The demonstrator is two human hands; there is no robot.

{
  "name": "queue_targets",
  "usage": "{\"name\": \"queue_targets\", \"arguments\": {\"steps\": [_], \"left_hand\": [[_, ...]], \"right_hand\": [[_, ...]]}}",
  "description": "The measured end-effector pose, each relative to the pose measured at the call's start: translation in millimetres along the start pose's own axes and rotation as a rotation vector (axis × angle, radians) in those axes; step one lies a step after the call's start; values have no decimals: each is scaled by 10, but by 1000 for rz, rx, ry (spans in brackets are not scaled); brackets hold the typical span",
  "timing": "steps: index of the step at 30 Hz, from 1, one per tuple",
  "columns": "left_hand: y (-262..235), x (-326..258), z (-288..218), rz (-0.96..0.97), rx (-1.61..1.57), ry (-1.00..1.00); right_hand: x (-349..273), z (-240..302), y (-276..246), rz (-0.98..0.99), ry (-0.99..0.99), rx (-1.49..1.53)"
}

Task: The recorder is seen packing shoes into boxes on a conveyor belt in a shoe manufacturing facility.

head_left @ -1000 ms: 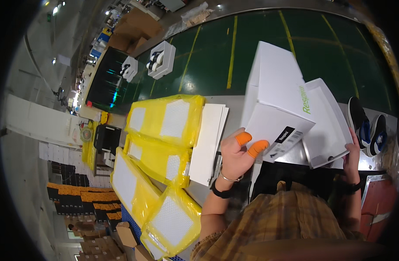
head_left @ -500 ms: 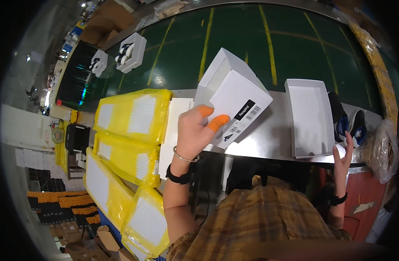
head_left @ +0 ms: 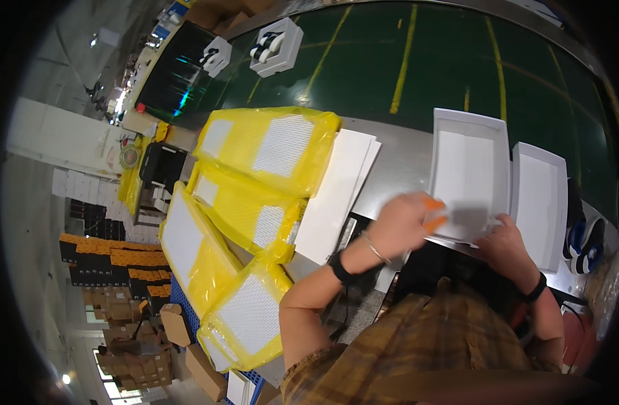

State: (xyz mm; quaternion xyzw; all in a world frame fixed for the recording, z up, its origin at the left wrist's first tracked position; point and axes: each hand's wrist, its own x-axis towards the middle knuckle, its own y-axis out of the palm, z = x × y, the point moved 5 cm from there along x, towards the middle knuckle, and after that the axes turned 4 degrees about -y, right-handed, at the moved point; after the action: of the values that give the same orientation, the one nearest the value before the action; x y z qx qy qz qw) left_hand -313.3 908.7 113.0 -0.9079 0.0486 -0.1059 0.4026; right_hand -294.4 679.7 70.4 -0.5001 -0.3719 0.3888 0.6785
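An open white shoebox (head_left: 468, 158) stands on the steel worktop in front of me, its inside facing up and bare. My left hand (head_left: 407, 223), slightly blurred, with orange covers on thumb and finger, pinches its near left corner. At the near right corner my right hand (head_left: 505, 246) has its fingers closed on the rim. Just right of this box is a second shallow white box part (head_left: 539, 202). Dark shoes with blue linings and white edges (head_left: 583, 243) lie beyond that at the far right.
White flat sheets (head_left: 336, 192) lie left of the box, beside yellow plastic-wrapped packs (head_left: 269, 148). A green belt with yellow lines (head_left: 363, 74) runs behind, carrying white boxes with shoes (head_left: 276, 47). Clear plastic wrap (head_left: 606, 290) sits at the right edge. Stacked cartons (head_left: 130, 324) stand far left.
The shoebox my left hand held tilted in the air is now down on the worktop, open side up. My right hand has left the shoes and come to its corner. The view has shifted.
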Motion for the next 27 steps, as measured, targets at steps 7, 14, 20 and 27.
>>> {"name": "queue_targets", "arguments": {"steps": [7,14,20,27], "left_hand": [[-1646,-328,2919,-525,109,-788],[-1650,-685,3726,-560,397,-970],[-2199,-554,3245,-726,34,-737],[-933,113,129,81,-660,-206]], "right_hand": [[-104,48,11,64,11,-7],[114,140,-354,34,40,217],[312,119,-645,-22,170,672],[694,459,-446,-118,430,1758]]}}
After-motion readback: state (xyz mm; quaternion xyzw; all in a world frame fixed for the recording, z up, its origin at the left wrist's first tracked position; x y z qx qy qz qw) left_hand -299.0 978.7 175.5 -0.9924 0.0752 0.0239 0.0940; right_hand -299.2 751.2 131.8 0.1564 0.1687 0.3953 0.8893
